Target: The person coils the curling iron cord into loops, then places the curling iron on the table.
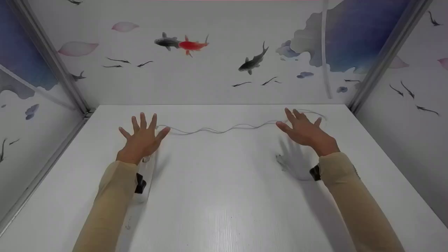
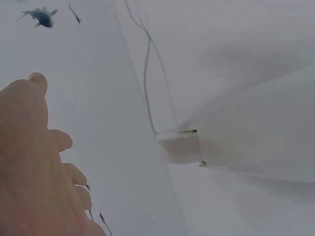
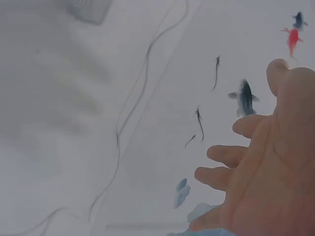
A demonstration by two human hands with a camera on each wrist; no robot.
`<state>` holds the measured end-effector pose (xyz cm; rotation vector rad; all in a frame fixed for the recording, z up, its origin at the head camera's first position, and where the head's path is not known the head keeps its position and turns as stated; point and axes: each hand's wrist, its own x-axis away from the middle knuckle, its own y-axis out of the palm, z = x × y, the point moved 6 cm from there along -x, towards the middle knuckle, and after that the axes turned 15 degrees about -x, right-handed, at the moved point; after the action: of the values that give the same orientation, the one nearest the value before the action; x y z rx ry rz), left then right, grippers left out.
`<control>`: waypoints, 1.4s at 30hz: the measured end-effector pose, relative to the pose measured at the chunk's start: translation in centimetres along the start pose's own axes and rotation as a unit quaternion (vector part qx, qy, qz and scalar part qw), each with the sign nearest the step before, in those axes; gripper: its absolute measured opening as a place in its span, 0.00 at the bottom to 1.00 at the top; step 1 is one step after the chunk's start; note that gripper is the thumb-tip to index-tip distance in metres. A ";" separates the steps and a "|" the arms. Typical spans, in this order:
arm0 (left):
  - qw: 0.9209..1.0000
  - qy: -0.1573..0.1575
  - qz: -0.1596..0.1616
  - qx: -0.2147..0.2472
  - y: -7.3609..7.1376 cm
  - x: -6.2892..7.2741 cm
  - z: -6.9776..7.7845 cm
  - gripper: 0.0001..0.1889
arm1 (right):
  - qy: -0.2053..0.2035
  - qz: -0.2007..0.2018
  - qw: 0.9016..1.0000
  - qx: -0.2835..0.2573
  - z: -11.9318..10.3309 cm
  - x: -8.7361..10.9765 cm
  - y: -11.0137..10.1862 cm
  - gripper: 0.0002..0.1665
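My left hand (image 1: pixel 140 140) is raised with its fingers spread and holds nothing. Below its wrist lies a long white object (image 1: pixel 148 171), partly hidden by the sleeve; the left wrist view shows its narrower end (image 2: pixel 179 147) with a cable coming out. That thin grey-white cable (image 1: pixel 218 132) runs in waves along the back of the table toward the right hand. My right hand (image 1: pixel 306 131) hovers over the cable's right part, fingers apart and holding nothing, its palm showing in the right wrist view. A small pale piece (image 1: pixel 281 162) lies near its shadow.
The white table (image 1: pixel 217 196) meets a back wall (image 1: pixel 210 80) printed with fish and petals. Side panels (image 1: pixel 413 115) stand left and right, with metal posts (image 1: pixel 388 56) at the corners. Black wrist cameras (image 1: pixel 140 183) sit under both sleeves.
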<state>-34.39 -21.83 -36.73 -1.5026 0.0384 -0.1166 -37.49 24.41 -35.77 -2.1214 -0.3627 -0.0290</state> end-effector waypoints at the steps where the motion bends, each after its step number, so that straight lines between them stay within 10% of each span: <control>1: 1.000 -0.004 -0.001 0.006 0.1 0.2 -0.2 0.47 | -0.002 -0.001 1.000 -0.011 -0.1 0.2 0.2 0.52; 16: 0.988 -0.030 -0.087 0.126 2.0 3.7 -1.2 0.49 | 0.009 -0.040 0.986 -0.163 2.1 3.2 3.3 0.53; 28: 0.969 -0.104 -0.104 0.200 4.7 5.0 -2.3 0.49 | 0.072 -0.096 0.989 -0.091 3.4 3.5 6.0 0.55; 42: 0.965 -0.164 -0.072 0.191 6.9 4.4 -2.6 0.41 | 0.081 -0.100 0.989 -0.078 4.8 3.0 6.4 0.25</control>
<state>-29.90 -24.44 -43.56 -1.1222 -0.3424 0.0108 -33.45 25.92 -43.14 -2.2109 -0.4878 -0.3554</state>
